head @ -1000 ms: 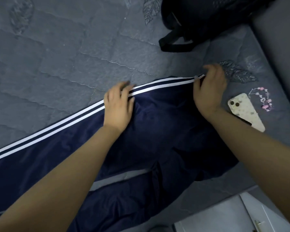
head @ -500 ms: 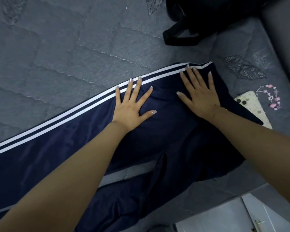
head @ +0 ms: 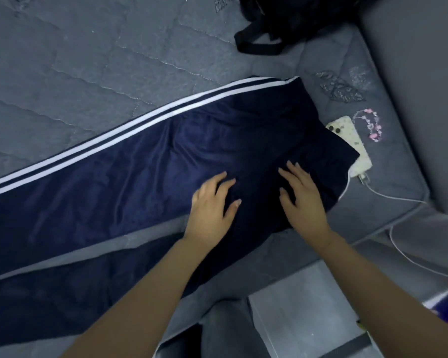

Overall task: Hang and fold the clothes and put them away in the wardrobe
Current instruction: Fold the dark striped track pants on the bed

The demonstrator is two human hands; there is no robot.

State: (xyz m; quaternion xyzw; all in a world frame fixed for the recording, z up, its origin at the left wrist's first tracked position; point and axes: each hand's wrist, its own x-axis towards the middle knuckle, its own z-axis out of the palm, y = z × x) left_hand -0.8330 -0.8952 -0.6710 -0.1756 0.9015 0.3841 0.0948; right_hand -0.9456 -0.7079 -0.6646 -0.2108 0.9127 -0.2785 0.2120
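Head view: navy trousers (head: 140,182) are being smoothed flat under the left hand (head: 212,210) and right hand (head: 304,202), fingers spread and gripping nothing, so folding's barely started.

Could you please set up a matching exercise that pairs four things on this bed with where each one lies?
Things:
1. navy trousers
2. phone
3. beaded strap
4. black bag

Places:
A. at the top edge of the view, above the waistband end of the striped garment
B. spread across the grey quilt, under both hands
C. partly tucked under the garment's right edge, with a white cable plugged in
D. on the quilt just right of the pale, speckled device

Pairs: 1-B, 2-C, 3-D, 4-A
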